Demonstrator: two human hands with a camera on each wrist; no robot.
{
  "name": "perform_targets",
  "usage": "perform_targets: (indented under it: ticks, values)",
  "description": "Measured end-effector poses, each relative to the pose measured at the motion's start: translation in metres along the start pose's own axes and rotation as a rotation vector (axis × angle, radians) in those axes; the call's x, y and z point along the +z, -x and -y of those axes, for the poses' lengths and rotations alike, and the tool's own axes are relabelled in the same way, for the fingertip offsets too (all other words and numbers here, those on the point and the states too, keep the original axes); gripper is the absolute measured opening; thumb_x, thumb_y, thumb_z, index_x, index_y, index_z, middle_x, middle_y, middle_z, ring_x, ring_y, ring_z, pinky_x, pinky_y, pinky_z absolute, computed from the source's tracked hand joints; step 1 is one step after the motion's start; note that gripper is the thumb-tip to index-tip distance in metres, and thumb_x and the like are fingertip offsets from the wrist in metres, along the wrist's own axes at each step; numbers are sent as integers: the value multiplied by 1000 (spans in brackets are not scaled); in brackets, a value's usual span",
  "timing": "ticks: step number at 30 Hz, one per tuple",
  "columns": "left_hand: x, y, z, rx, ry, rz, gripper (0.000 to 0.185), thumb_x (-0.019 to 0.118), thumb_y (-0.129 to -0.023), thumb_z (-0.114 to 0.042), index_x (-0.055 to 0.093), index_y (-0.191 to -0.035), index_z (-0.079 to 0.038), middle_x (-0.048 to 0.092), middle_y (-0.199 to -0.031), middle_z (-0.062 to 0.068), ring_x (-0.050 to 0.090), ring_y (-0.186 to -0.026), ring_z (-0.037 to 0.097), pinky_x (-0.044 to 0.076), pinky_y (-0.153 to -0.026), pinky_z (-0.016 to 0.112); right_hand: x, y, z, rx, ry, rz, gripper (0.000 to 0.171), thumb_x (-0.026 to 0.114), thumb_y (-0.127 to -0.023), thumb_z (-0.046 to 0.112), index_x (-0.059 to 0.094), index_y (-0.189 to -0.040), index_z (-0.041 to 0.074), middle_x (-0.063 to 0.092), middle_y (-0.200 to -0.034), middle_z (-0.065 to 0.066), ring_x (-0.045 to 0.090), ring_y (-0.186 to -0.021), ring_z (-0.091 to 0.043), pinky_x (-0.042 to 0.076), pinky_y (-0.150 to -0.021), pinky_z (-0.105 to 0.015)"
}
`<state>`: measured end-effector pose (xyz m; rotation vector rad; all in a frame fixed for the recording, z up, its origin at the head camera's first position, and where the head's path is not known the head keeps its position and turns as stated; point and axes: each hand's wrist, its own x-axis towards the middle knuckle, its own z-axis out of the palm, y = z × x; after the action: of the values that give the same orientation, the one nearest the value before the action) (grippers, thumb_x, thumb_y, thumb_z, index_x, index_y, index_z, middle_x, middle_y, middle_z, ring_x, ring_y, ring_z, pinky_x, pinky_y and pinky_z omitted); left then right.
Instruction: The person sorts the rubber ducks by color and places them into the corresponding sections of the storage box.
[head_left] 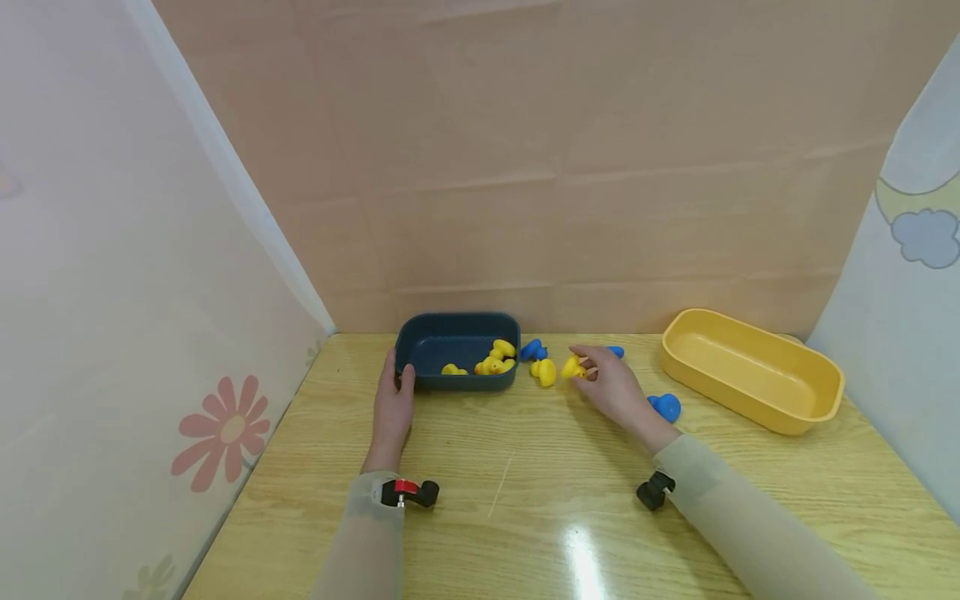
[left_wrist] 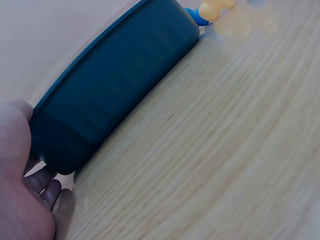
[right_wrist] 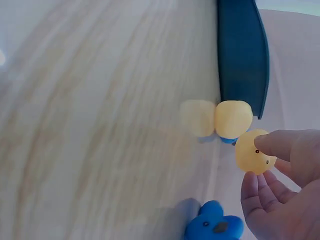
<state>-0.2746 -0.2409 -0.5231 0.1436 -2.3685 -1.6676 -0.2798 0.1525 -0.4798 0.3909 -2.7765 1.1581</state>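
Note:
My left hand (head_left: 392,407) holds the near left corner of a dark blue tub (head_left: 454,382), thumb at the near wall and fingers along the left end. In the left wrist view, the thumb lies near the rim and the other fingers are by the lower corner. Several yellow rubber ducks (head_left: 492,365) are inside the tub. Right of it, my right hand (head_left: 615,390) pinches another yellow rubber duck (right_wrist: 248,153) between thumb and fingers. Between tub and right hand, a yellow duck (head_left: 547,372) lies near a blue rubber duck (head_left: 535,350).
A second blue duck (head_left: 665,407) lies beside my right wrist, and part of a blue toy (head_left: 616,352) shows behind the right hand. An orange-yellow tub (head_left: 738,396) stands at the right of the wooden table (head_left: 480,500). Upright walls bound the back and sides.

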Motion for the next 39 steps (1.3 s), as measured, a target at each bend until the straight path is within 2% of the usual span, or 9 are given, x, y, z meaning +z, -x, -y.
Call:
perform_targets:
  ticks: [6, 13, 18, 27, 34, 39]
  values:
    - [-2, -1, 2, -2, 4, -1, 69, 48, -120, -37, 19, -179, -15, 20, -183, 11, 24, -166, 35, 27, -132, 55, 0, -1, 15, -43, -45, -40, 57, 79, -100, 0, 62, -154, 1, 61, -147, -24, 69, -118, -39, 62, -96, -53]
    - [-4, -1, 2, 10, 16, -3, 68, 48, -120, -36, 20, -178, -13, 20, -182, 12, 26, -165, 36, 28, -131, 55, 4, -6, 40, -97, -91, -32, 54, 79, -100, -2, 63, -152, -3, 63, -145, -24, 68, -118, -38, 62, -96, -51]
    - [-5, -2, 4, 11, 11, 0, 70, 48, -120, -38, 20, -178, -13, 21, -182, 12, 28, -164, 37, 29, -131, 55, 8, -12, 55, -88, -112, -5, 53, 79, -101, 0, 64, -152, 0, 63, -142, -23, 69, -116, -38, 62, -95, -50]
    - [-1, -1, 2, 10, 42, 4, 69, 50, -120, -35, 20, -178, -14, 21, -182, 11, 23, -166, 35, 27, -132, 54, 27, -28, 70, -97, -142, 24, 54, 80, -101, 3, 64, -153, 1, 64, -138, -20, 68, -116, -35, 62, -98, -48]
    - [3, -1, 3, 13, 34, 10, 70, 49, -120, -40, 20, -179, -15, 21, -183, 10, 23, -166, 33, 27, -132, 52, 42, -37, 78, -80, -171, 25, 53, 81, -101, 2, 65, -151, 1, 63, -142, -20, 68, -119, -35, 62, -98, -48]
    - [0, 1, 0, 7, 41, -7, 68, 50, -120, -33, 21, -178, -12, 21, -182, 12, 22, -167, 34, 26, -132, 54, 54, -41, 87, -102, -181, 57, 52, 81, -101, 4, 65, -151, -1, 63, -139, -20, 68, -115, -33, 62, -97, -45]
